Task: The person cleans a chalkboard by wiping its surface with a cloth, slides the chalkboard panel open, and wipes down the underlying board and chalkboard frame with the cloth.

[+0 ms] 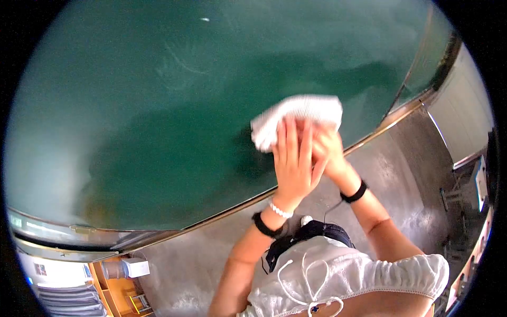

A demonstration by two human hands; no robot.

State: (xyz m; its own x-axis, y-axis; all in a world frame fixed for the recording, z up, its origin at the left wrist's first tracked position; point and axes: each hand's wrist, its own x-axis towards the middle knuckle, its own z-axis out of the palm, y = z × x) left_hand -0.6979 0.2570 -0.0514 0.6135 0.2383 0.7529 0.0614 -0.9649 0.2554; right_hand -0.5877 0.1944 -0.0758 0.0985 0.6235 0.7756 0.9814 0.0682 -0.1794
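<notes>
A folded white cloth (303, 110) lies pressed against the green chalkboard (174, 132), near its lower edge. My left hand (296, 158) rests on the cloth with its fingers stretched out and apart. Beside and partly behind it, my right hand (326, 147) is also at the cloth's lower side; its fingers are partly hidden by my left hand and the cloth. Darker green patches spread over the board around the cloth, and faint chalky smears show higher up.
The board's metal-edged frame (232, 206) runs below my hands. Grey floor (185, 274) lies beneath. At the lower left stands a wooden shelf (113, 285) with a white box (136, 267). A white panel (465, 111) and desks are at the right.
</notes>
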